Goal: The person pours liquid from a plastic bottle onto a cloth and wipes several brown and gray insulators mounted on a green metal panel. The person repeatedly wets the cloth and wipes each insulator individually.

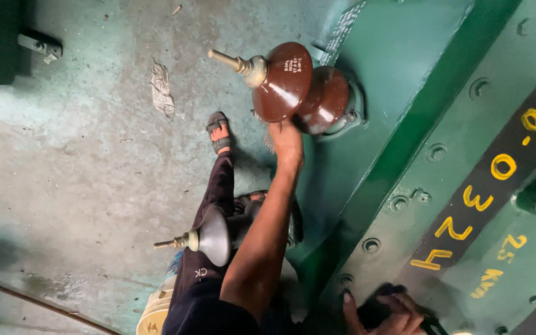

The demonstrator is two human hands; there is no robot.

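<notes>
A glossy brown ceramic insulator [296, 87] with a threaded metal stud at its tip sticks out from the side of a green metal tank [417, 80]. My left hand [286, 141] reaches up to it and grips its underside, fingers tucked behind the sheds. My right hand [384, 312] lies at the bottom right on the tank's bolted flange with its fingers spread over a dark patch. Nothing shows in its grasp.
A smaller grey insulator [213, 236] with a stud juts out lower down, beside my forearm. My sandalled foot [219, 133] stands on the stained concrete floor [82, 161]. A yellowish container [154, 313] sits at the bottom. Bolts and yellow painted marks run along the flange.
</notes>
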